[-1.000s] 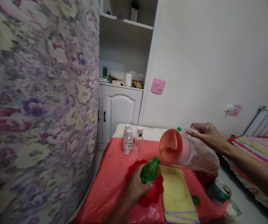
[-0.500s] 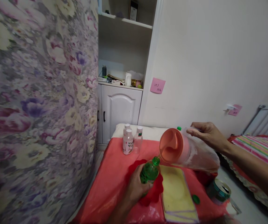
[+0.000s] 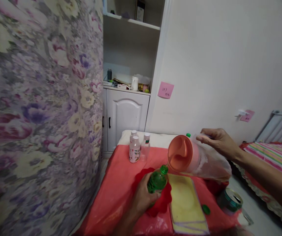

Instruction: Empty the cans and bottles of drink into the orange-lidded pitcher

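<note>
The left hand (image 3: 142,198) wrapped its grip around a green bottle (image 3: 158,182), lower centre, the right hand (image 3: 218,139) held a tilted pitcher (image 3: 204,164) in a clenched grip, lower right.

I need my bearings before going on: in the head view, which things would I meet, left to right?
Floral curtain → clear bottle with printed label → green bottle → tilted pitcher → green can → striped bedding.
</note>
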`<act>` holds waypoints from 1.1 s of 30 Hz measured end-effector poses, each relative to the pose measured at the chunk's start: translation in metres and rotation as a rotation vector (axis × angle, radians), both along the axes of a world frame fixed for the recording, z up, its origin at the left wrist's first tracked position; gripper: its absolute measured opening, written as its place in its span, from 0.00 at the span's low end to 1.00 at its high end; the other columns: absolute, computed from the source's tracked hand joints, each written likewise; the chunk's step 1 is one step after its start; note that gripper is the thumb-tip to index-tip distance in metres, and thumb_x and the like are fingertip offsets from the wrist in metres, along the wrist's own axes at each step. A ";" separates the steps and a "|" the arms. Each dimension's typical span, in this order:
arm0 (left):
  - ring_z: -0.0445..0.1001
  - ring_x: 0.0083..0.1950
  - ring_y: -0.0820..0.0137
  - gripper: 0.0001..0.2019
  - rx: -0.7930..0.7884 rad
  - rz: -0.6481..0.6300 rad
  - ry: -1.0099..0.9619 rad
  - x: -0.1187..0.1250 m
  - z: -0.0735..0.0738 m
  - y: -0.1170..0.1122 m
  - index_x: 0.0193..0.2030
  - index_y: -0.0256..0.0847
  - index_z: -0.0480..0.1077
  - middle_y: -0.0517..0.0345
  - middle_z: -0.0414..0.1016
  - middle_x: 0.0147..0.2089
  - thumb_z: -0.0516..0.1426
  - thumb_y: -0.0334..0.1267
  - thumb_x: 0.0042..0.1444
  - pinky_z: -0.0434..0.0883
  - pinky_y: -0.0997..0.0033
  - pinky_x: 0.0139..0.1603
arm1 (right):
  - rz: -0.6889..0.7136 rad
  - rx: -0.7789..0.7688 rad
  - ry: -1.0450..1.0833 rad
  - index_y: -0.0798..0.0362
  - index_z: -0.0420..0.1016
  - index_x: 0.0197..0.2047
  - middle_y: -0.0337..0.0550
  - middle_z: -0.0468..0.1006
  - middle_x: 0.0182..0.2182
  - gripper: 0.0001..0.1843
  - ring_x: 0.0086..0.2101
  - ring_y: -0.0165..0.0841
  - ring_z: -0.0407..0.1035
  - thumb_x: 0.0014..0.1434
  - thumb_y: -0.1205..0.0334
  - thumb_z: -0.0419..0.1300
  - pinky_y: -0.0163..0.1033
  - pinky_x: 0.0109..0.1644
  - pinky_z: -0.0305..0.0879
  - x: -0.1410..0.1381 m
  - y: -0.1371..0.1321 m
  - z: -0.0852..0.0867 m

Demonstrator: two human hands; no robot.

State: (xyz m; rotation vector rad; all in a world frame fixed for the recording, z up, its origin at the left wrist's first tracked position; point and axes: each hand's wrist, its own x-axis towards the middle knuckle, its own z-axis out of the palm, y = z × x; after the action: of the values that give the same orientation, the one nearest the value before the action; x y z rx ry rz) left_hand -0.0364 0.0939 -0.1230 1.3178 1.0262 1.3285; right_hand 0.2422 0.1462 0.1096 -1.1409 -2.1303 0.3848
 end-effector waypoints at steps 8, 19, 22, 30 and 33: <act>0.76 0.51 0.56 0.32 0.000 -0.011 0.002 0.001 0.002 0.000 0.54 0.39 0.72 0.52 0.79 0.49 0.63 0.28 0.36 0.72 0.63 0.51 | 0.012 0.000 -0.013 0.50 0.60 0.22 0.31 0.53 0.21 0.27 0.24 0.28 0.49 0.62 0.40 0.60 0.37 0.27 0.46 0.002 0.001 0.000; 0.76 0.52 0.55 0.32 -0.011 -0.014 -0.005 0.001 0.001 0.001 0.54 0.38 0.71 0.51 0.79 0.50 0.63 0.27 0.35 0.72 0.62 0.52 | -0.003 0.004 -0.038 0.50 0.60 0.23 0.31 0.53 0.21 0.27 0.24 0.28 0.50 0.62 0.39 0.59 0.37 0.27 0.45 0.001 -0.001 0.001; 0.76 0.51 0.55 0.33 -0.012 -0.012 -0.009 0.001 0.000 0.001 0.54 0.38 0.71 0.51 0.79 0.49 0.63 0.27 0.35 0.72 0.62 0.52 | -0.012 0.007 -0.039 0.50 0.60 0.23 0.31 0.53 0.21 0.27 0.24 0.28 0.50 0.62 0.38 0.59 0.37 0.27 0.45 0.001 -0.003 0.002; 0.76 0.51 0.56 0.32 -0.006 -0.018 -0.022 0.000 -0.002 0.001 0.54 0.39 0.72 0.52 0.80 0.49 0.63 0.28 0.35 0.72 0.63 0.50 | -0.010 -0.007 -0.028 0.50 0.60 0.22 0.31 0.53 0.21 0.28 0.24 0.27 0.49 0.62 0.38 0.59 0.36 0.26 0.45 -0.001 -0.002 0.002; 0.76 0.52 0.55 0.33 -0.006 -0.015 -0.016 0.000 -0.003 0.002 0.54 0.40 0.72 0.52 0.79 0.49 0.63 0.28 0.35 0.72 0.63 0.51 | -0.020 -0.009 -0.031 0.50 0.60 0.22 0.31 0.52 0.21 0.29 0.24 0.27 0.49 0.61 0.37 0.59 0.36 0.26 0.45 -0.002 -0.002 0.003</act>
State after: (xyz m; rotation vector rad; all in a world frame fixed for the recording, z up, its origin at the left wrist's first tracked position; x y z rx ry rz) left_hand -0.0360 0.0955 -0.1258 1.3060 1.0060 1.3219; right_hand 0.2405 0.1439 0.1122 -1.1798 -2.1444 0.3707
